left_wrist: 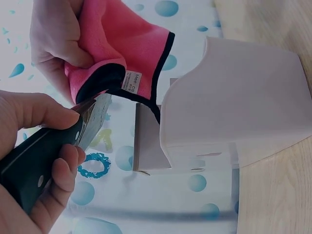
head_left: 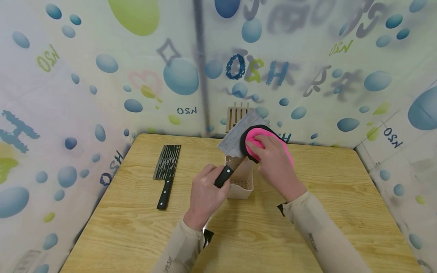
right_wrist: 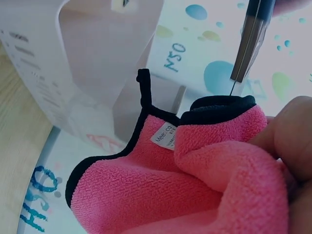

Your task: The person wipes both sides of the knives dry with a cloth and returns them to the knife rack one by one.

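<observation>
My left hand [head_left: 208,193] grips a cleaver by its black riveted handle [head_left: 224,176], with the broad grey blade [head_left: 233,137] slanting up and away. In my right hand [head_left: 278,163] is a pink cloth [head_left: 253,133] with black edging, folded over and pinched against the right side of the blade. A white label [right_wrist: 165,135] shows on the cloth in the right wrist view, where the folded edge meets the blade. Part of the blade is hidden behind the cloth. Both hands are raised above a beige knife holder [head_left: 240,194].
On the wooden table [head_left: 119,227], left of the holder, lies a second cleaver [head_left: 167,163] with a dark streaked blade and black handle. The holder's slotted back part [head_left: 235,115] rises behind the raised blade. Patterned walls [head_left: 136,49] enclose the table's back and sides.
</observation>
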A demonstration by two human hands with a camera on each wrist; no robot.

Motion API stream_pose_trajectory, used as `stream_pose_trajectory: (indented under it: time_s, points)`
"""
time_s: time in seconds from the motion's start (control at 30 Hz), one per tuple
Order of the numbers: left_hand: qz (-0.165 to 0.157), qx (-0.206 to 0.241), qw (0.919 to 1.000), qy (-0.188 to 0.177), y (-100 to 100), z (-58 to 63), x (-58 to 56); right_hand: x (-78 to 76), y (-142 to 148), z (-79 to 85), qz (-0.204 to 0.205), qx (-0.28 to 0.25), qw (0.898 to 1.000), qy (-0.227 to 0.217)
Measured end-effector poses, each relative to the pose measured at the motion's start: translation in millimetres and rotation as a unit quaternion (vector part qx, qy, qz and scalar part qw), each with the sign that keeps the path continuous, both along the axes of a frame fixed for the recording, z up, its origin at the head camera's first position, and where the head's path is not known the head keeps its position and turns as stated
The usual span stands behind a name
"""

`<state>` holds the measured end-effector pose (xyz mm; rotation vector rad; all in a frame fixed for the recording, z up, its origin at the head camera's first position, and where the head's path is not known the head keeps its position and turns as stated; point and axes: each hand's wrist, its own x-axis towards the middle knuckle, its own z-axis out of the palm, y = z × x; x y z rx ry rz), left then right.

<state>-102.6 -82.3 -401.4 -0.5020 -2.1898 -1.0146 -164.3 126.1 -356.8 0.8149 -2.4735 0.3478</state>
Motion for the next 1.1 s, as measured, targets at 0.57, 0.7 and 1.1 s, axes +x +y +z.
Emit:
stream_pose_trajectory:
  time_s: [0.57, 0.7, 1.1]
  points:
    - [-0.012, 0.001, 0.9999, 0.001, 0.7, -0.7, 1.9, -24.8, 25.6, 4.8, -0.021, -0.013, 1.000, -0.007]
    - [-0.014, 0.003, 0.9999, -0.002, 0.8, -0.7, 2.2, -24.9, 26.2, 8.2, -0.027, -0.004, 0.999, -0.019]
    - [-0.005, 0.001, 1.0000, -0.001, 0.9, -1.1, 0.7, -10.2, 9.8, 12.1, 0.005, 0.026, 1.000, 0.008]
